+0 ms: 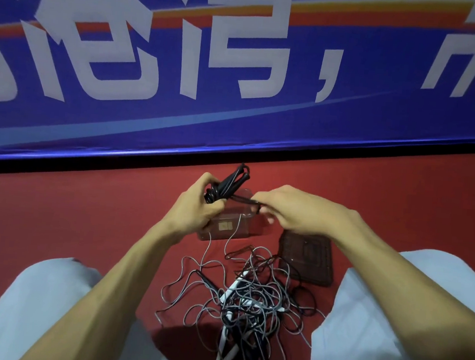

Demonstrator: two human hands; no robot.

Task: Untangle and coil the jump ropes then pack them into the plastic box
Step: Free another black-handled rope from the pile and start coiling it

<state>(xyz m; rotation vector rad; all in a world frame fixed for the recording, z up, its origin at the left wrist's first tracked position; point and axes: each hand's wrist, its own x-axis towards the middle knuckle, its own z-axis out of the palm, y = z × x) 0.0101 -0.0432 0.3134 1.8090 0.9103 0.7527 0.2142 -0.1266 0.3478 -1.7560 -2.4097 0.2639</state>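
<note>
Both hands are up close together above the red floor (86, 210), a little short of its far edge. From my seat I see the left hand (197, 208) wrapped around a black rope bundle (224, 184), whose looped ends stick up past the knuckles toward the far edge. The right hand (299, 213) is just beside it, its fingertips pinching a black strand that runs out sideways from that bundle. Right under the hands sits the clear plastic box (221, 229), open on the floor and partly hidden by the left wrist; I cannot tell whether anything lies inside. Its lid (306, 259) lies flat just to the right of the box, near the right forearm. Nearer to me, between the two knees, the tangle of ropes (252, 300) spreads in grey and black loops with white handles in it, one corner of it overlapping the lid's near edge, and a grey strand climbs from it to the box. The left knee (44, 306) and right knee (389, 333) hem that pile in on both sides. Bare floor lies to the left of the box and beyond it, up to the black strip under the blue banner (235, 117).
</note>
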